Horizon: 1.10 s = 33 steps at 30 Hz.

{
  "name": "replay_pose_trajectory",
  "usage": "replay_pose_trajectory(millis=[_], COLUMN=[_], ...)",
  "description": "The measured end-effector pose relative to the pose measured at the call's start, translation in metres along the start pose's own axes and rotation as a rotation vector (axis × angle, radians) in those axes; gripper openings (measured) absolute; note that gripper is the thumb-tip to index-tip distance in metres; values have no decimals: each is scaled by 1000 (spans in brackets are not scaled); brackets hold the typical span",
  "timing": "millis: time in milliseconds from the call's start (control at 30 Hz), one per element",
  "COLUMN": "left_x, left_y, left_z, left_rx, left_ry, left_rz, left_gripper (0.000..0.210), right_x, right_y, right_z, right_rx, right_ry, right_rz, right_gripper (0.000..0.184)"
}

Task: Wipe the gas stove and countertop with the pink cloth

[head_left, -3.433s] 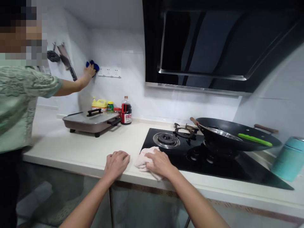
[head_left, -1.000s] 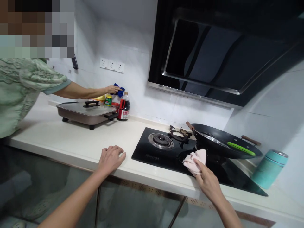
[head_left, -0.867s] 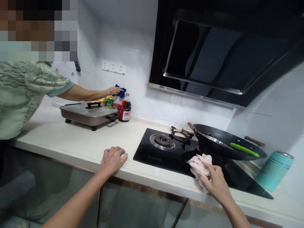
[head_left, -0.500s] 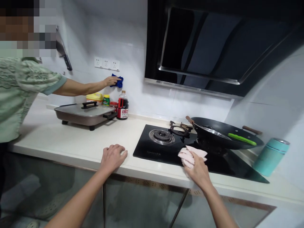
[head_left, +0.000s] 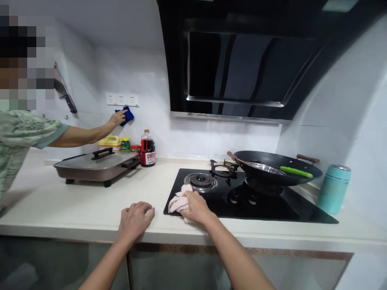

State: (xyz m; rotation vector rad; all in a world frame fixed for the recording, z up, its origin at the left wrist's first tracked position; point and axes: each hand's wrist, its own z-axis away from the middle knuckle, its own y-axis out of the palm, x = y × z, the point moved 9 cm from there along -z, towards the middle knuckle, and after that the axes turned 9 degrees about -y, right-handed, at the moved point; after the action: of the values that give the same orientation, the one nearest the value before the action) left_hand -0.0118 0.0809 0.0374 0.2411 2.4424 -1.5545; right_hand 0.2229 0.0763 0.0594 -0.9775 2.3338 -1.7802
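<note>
My right hand (head_left: 196, 207) is closed on a crumpled pale pink cloth (head_left: 179, 201), pressed onto the front left corner of the black glass gas stove (head_left: 208, 206). Just behind the cloth is the left burner (head_left: 201, 182), its pan support off. That support (head_left: 223, 171) stands on the rear of the stove. My left hand (head_left: 135, 221) rests on the white counter (head_left: 90, 207) left of the stove, holding nothing, fingers loosely bent and thumb apart. Two control knobs (head_left: 243, 198) show to the right of my right hand.
A wok (head_left: 308, 177) with a green-handled utensil (head_left: 296, 172) sits on the right burner, beside a teal flask (head_left: 334, 189). Left are a lidded electric pan (head_left: 90, 173) and a dark sauce bottle (head_left: 148, 153). Another person's hand (head_left: 117, 118) holds a blue cloth (head_left: 127, 117) against the wall.
My right hand has slid the pink cloth left across the stove front, uncovering the knobs. My left hand stays on the counter. The view has shifted; the other person's blue cloth remains below the sockets.
</note>
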Motion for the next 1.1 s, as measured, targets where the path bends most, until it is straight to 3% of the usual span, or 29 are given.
replay_pose_trajectory(millis=[100,267,433,600,700,800,867,1000,1100], left_x=[1,0,-2,-3,-3,-2,0,3,3], left_y=[0,1,2,0,2,4,5,7,6], left_z=[-1,-2,-2,-2,-2,-3,-5,-7,-8], left_rx=[3,9,33,29,35,36,38,47,57], left_ry=[-4,0,-7,-2,2,7,4,-9,-25], left_rz=[6,2,-6,-8,-17,-26,-26,-7,7], left_gripper=[35,37,39,39,39,40,40,40,40], right_x=[-34,-104,-195,-291,-322,-333,-334,-331,-331], right_y=[-21,-65,-111,-163,-178,-177,-171,-155,-150], right_z=[32,121,210,266,265,239,212,157,132], right_rx=[-35,-121,-242,-422,-444,-481,-480,-381,-309], right_ry=[86,203,319,613,779,798,734,525,407], right_rz=[8,-10,18,255,322,263,204,128,83], right_gripper=[55,52,54,59,63,73,74,57,55])
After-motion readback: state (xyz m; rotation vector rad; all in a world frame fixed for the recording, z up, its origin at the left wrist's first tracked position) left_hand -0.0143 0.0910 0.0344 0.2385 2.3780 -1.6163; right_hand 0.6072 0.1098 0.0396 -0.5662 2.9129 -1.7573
